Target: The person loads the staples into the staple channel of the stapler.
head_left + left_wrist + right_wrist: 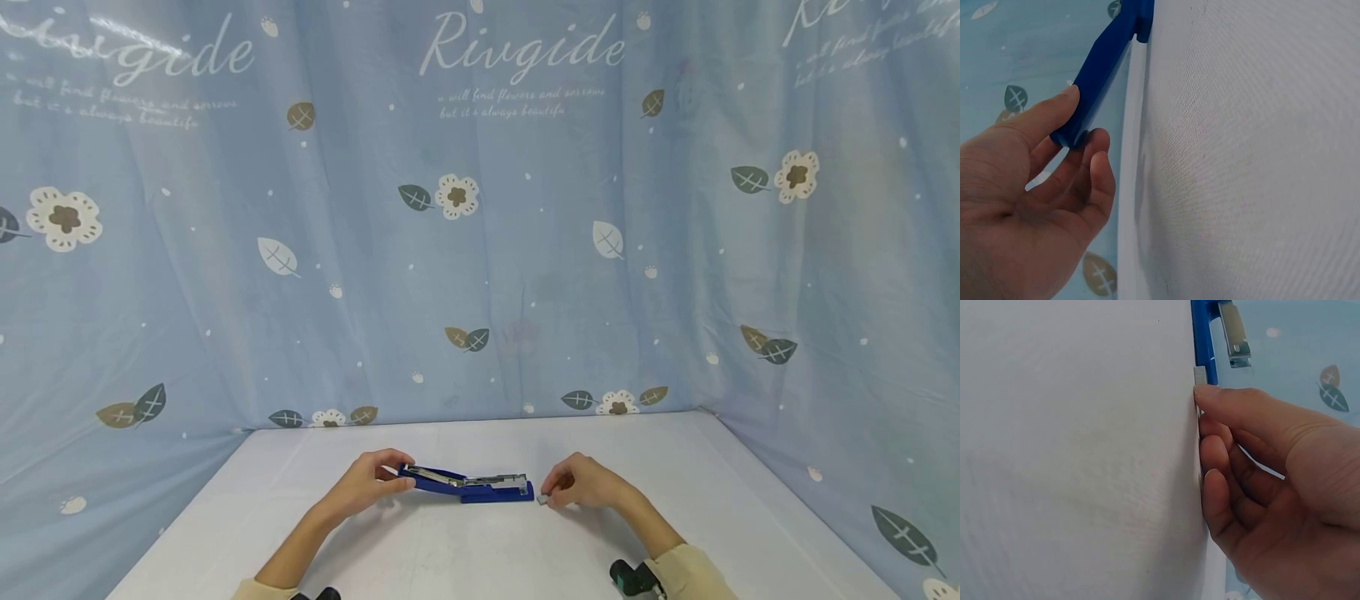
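Note:
A blue stapler [495, 496] lies on the white table with its top cover swung far back to the left, baring the metal magazine. My left hand [363, 483] pinches the end of that cover between thumb and fingers; the left wrist view has the thumb on the blue cover [1100, 72]. Just off the stapler's right end, my right hand [592, 483] pinches a small grey strip of staples [542, 499] down by the tabletop. In the right wrist view the staple strip [1200, 375] juts past the thumb tip, overlapping the blue base.
The white table [465, 550] ends at a pale blue curtain [525, 275] printed with leaves and flowers, which also runs along both sides. A dark wrist device [633, 577] sits by the right sleeve [690, 571].

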A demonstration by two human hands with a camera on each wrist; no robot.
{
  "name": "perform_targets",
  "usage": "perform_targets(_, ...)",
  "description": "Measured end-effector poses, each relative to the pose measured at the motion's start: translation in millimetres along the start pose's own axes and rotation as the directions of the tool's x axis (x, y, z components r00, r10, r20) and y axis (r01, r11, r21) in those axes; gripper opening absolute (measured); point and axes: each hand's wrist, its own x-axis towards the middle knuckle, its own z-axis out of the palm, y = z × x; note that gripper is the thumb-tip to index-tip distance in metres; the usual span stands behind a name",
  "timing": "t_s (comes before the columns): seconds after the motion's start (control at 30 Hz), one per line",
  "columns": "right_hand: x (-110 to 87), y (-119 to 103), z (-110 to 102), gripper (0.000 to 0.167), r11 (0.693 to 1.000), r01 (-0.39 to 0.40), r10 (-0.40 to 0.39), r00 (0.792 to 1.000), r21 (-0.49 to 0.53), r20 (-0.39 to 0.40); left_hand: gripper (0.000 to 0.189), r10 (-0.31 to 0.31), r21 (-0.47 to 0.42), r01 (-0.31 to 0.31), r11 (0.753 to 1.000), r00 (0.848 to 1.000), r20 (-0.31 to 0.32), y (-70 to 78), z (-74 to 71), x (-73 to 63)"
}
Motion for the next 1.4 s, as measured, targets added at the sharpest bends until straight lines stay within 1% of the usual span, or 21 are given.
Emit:
perform_targets(0.2,0.1,1.8,-0.2,0.013,1.000,0.018,-0.018,1.000,0.006,-0.002,0.034,0.006,0.005,-0.006,1.000,1.000,0.000,3.1,-0.5,-1.2)
perform_targets(0.37,-1.2,2.1,0.1,0.012,1.000,0.030,-0.030,1.000,0.004,-0.006,0.034,0.003,0.001,-0.003,1.000,1.000,-0.001,2.3,0.0,-1.1)
perform_targets(0.57,-0.4,2.8,1.4,0.010,1.000,0.023,-0.023,1.000,-0.011,-0.004,0.035,0.004,0.000,-0.004,1.000,1.000,0.000,0.0,0.2,-0.6)
perform_targets(0.77,0.3,2.3,1.2,0.011,0.999,0.028,-0.028,1.000,-0.016,-0.001,0.037,0.007,0.008,-0.008,1.000,1.000,0.005,3.7,-1.0,-2.5)
perform_targets(1.03,-0.3,0.7,0.1,0.012,1.000,0.021,-0.021,1.000,-0.011,-0.001,0.038,0.012,-0.006,-0.012,1.000,1.000,0.006,3.5,-1.0,-2.4)
perform_targets(1.27,0.0,2.5,-0.7,0.012,0.999,0.043,-0.043,0.999,-0.009,0.006,0.034,0.012,0.002,-0.012,1.000,1.000,-0.001,0.3,0.1,-0.9)
perform_targets(1.4,0.7,3.9,-0.1,0.010,0.999,0.040,-0.040,0.999,-0.019,0.006,0.036,0.011,-0.006,-0.011,1.000,1.000,0.003,2.7,-0.6,-1.7)
